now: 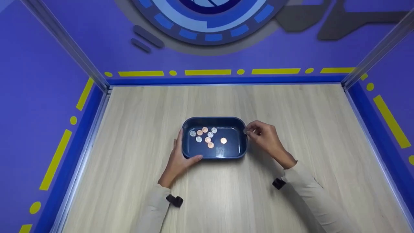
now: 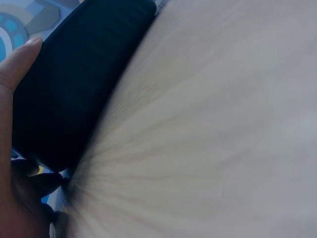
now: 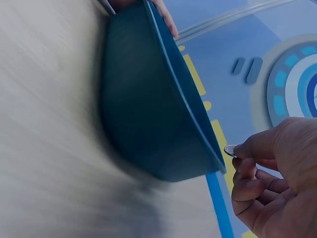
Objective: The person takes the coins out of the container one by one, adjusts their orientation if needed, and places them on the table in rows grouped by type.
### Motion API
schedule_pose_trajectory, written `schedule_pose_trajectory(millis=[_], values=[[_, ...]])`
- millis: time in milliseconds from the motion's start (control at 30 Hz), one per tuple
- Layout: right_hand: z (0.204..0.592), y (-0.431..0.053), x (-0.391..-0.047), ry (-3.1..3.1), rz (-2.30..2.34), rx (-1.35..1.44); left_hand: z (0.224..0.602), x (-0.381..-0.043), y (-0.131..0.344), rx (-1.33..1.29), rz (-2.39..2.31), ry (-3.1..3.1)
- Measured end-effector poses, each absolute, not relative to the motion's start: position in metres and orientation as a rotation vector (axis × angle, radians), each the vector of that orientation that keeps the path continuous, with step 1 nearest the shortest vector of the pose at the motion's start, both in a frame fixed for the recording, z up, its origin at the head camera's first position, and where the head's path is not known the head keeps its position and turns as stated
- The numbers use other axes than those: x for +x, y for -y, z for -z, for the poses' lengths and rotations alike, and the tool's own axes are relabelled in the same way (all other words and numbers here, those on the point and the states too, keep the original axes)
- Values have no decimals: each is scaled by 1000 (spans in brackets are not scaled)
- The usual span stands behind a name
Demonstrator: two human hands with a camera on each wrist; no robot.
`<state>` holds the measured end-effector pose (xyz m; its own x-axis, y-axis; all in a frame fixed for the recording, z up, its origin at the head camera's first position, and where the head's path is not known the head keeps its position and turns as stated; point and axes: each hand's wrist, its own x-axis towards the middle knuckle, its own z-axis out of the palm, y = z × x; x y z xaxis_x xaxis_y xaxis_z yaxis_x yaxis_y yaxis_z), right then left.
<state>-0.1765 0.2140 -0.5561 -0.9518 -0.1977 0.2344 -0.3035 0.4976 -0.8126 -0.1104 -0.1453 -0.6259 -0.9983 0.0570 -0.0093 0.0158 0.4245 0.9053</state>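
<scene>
A dark blue rectangular tub (image 1: pixel 215 154) with rounded corners stands on the table. Inside lie several coins, some copper-coloured like the lone copper coin (image 1: pixel 223 140), others silver like the silver coin (image 1: pixel 199 139). My left hand (image 1: pixel 181 161) holds the tub's near left corner, thumb along the front wall and fingers by the left side. In the left wrist view, the thumb (image 2: pixel 22 59) lies against the tub's wall. At the right rim, my right hand (image 1: pixel 263 134) pinches a small silver coin (image 3: pixel 230 150) between thumb and forefinger, near rim height.
The pale wood-grain table (image 1: pixel 129 145) spreads around the tub on all sides. Blue-purple panels with yellow markings, such as the back panel (image 1: pixel 210 61), enclose it at the back, left and right. Metal rails run along the table's edges.
</scene>
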Motion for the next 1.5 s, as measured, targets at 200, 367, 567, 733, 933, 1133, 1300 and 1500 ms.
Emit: schedule_pose_trajectory(millis=[200,367,567,733,933,1133,1300,1500], values=[[563,-227,-173,2625,-1487,371,626,-110,144,39,-1658,-2610],[573,-237,-172,2637,-1508,340,626,-110,145,36,-1659,-2618],[591,-248,-173,2687,-1530,288,625,-108,146,29,-1660,-2616],[604,-255,-172,2762,-1505,241,625,-109,146,58,-1656,-2635],[612,-258,-173,2764,-1475,246,626,-109,146,64,-1656,-2633],[616,-258,-173,2726,-1422,235,626,-109,146,73,-1677,-2631],[618,-258,-173,2744,-1352,217,626,-109,146,52,-1664,-2630],[621,-257,-175,2772,-1272,210,625,-110,145,43,-1661,-2630]])
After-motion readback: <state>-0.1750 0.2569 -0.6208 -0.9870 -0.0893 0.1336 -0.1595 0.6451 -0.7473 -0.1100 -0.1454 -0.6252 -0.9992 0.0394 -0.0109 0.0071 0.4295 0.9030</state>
